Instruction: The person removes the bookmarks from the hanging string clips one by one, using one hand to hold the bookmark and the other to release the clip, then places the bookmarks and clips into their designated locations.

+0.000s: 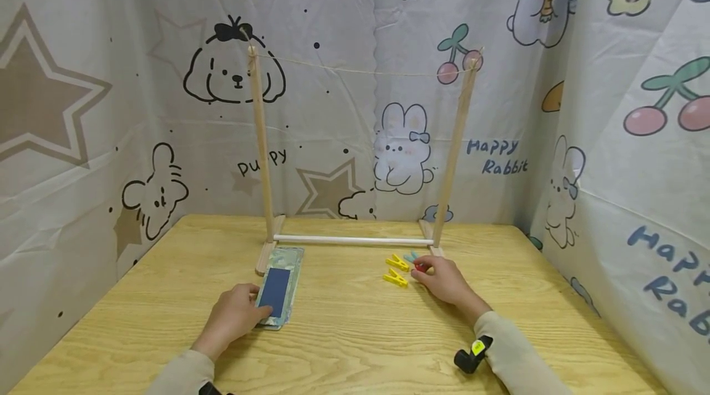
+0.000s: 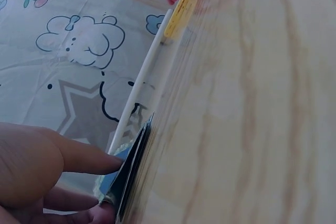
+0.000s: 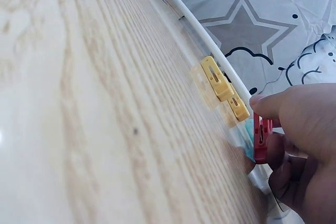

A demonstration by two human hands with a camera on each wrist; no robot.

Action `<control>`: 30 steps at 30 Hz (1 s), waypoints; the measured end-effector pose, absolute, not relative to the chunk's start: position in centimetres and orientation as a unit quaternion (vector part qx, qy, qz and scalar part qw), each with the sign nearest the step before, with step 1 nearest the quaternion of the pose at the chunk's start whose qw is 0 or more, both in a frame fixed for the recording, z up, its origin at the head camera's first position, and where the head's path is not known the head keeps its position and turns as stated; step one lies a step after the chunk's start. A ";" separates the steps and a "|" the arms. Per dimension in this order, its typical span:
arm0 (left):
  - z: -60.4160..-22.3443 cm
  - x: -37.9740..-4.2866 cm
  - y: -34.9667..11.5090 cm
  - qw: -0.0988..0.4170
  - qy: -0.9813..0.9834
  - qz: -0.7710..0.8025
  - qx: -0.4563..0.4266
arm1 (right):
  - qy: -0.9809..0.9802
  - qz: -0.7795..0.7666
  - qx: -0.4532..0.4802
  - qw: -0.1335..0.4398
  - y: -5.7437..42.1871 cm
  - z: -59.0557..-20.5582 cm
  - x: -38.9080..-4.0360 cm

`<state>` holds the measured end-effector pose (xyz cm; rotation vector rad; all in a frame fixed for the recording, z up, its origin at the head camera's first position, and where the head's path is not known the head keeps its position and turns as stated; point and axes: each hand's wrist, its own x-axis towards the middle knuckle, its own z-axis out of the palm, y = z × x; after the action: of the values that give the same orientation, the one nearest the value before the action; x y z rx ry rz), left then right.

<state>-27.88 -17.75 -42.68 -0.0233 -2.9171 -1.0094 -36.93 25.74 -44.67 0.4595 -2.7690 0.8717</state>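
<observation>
My left hand (image 1: 234, 313) pinches the near left edge of a stack of long cards (image 1: 296, 272), thumb on top and fingers at the side. The patterned, pale green cards carry a plain dark blue panel (image 1: 276, 291); in the left wrist view the stack (image 2: 127, 177) looks slightly fanned. On the right, my right hand (image 1: 445, 282) pinches a red clothespin (image 3: 261, 137) between thumb and fingers, close to the tabletop. Two yellow clothespins (image 1: 396, 278) lie just left of that hand. A light blue clothespin (image 1: 411, 257) is partly hidden behind its fingers.
Behind the cards and clothespins stands a wooden frame with a left post (image 1: 261, 148), a right post (image 1: 456, 154) and a white bottom rod (image 1: 355, 240). A thin string (image 1: 360, 71) sags slightly between the post tops. Printed curtains (image 1: 333, 118) surround the wooden table (image 1: 344, 333).
</observation>
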 end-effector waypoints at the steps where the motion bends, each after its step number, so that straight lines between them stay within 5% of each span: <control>1: -42.7 -27.8 -17.8 0.033 -0.947 -0.319 -0.011 | -0.938 0.293 0.156 0.101 25.7 -44.7 -36.9; 30: -42.9 -28.0 -17.8 0.046 -0.957 -0.285 -0.037 | -0.961 0.213 0.148 0.095 25.3 -44.8 -36.9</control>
<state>-27.99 -17.82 -42.87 -0.1136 -2.9219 -0.8688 -36.87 25.31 -44.84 0.4396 -2.8498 0.6311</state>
